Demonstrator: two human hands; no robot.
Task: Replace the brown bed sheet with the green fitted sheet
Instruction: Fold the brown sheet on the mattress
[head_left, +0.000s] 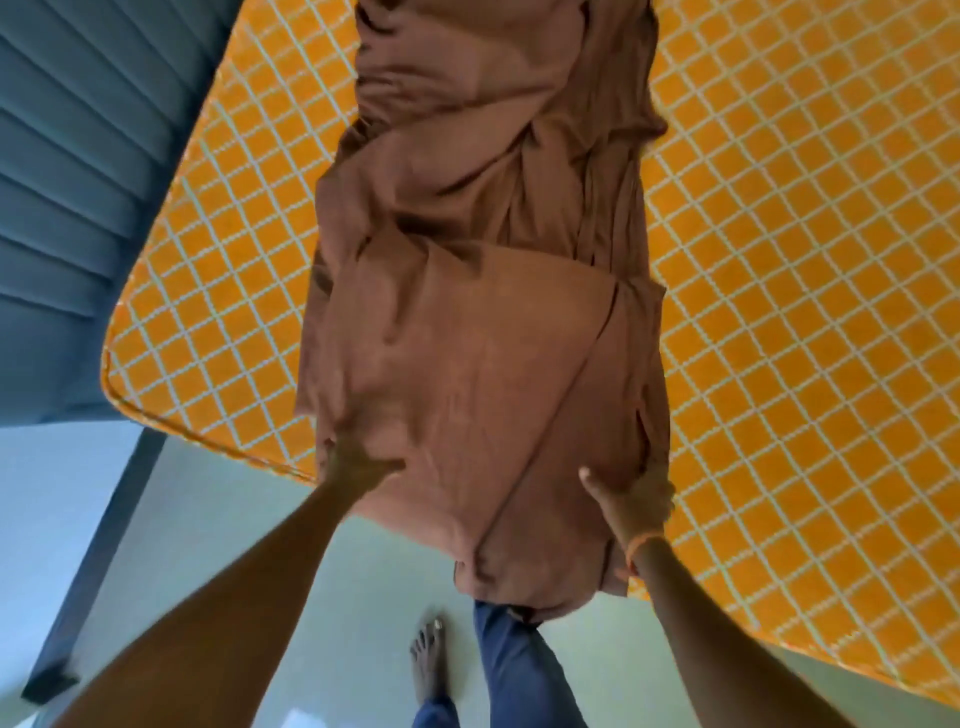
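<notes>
Hands, left hand and right hand, each grip the bunched brown sheet at its near edge, likely to drag it off the orange mattress.

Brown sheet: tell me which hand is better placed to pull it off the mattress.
Probably the right hand: its thumb and fingers pinch the brown sheet, while the left hand looks blurred at the edge.

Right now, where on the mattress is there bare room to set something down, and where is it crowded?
Bare orange mattress shows right of the brown sheet, out to the frame edge, and in a narrower strip left of it, bordered by the blue headboard. The middle is crowded: the bunched sheet runs down it and over the near edge, where the left hand and right hand grip it.
</notes>
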